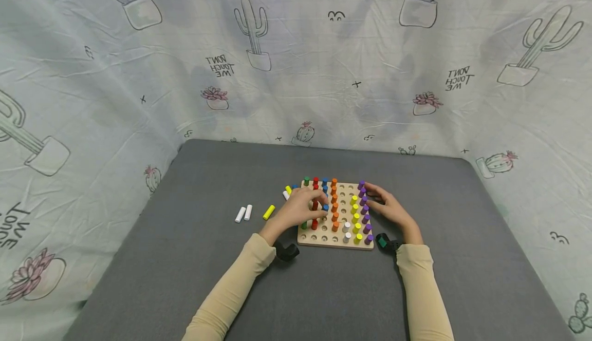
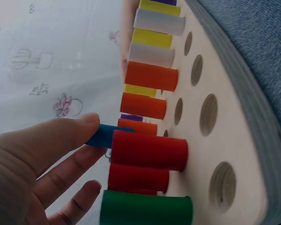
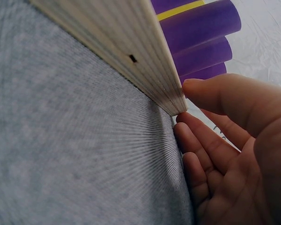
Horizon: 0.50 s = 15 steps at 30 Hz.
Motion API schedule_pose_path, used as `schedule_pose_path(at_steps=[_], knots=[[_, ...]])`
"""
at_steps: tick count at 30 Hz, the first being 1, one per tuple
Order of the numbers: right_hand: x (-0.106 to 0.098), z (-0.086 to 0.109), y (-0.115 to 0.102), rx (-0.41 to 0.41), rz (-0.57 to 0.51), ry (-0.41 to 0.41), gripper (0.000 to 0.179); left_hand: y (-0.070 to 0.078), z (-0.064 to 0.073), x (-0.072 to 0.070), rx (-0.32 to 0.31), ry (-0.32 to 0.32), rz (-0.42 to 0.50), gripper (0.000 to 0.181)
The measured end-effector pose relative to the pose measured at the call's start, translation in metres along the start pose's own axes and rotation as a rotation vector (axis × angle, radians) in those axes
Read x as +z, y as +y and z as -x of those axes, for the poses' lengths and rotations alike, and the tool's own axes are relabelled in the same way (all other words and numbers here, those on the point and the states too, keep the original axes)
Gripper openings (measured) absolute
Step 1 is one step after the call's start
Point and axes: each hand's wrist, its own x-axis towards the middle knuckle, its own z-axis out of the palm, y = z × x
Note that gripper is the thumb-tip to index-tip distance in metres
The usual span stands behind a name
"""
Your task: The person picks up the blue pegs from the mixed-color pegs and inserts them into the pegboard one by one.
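Note:
My left hand (image 1: 296,208) pinches a blue peg (image 2: 102,136) between thumb and fingers above the wooden pegboard (image 1: 319,243). In the left wrist view, the peg is partly hidden behind a red peg (image 2: 150,150), so whether it touches a hole cannot be told. Green, red, blue, orange, white, yellow and purple pegs stand upright in the board, with bare holes between them. My right hand (image 1: 390,210) lies along the board's right side, beside the purple pegs (image 1: 366,219). Its thumb and loosely bent fingers touch the board's edge (image 3: 164,79).
Two white pegs (image 1: 244,213) and a yellow peg (image 1: 269,212) lie loose on the grey table (image 1: 208,269) left of the board. More loose pegs lie partly hidden behind my left hand. A patterned curtain (image 1: 296,74) hangs around the table's far and side edges.

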Motion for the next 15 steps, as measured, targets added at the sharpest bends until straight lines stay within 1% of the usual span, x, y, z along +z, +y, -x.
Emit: schedule_pose_path(at_steps=[7,11,15], knots=[[-0.0006,0.0,0.0021,-0.007,-0.024,0.006,0.051,-0.0012,-0.0014,0.0047,-0.02,-0.02,-0.024,0.017],[-0.0007,0.0,0.0036,-0.01,-0.006,0.009,0.051,-0.002,-0.0018,0.0067,-0.027,-0.027,-0.031,0.018],[-0.0009,0.0002,0.0041,-0.008,0.002,0.001,0.051,-0.0019,-0.001,0.008,-0.022,-0.034,-0.062,0.017]])
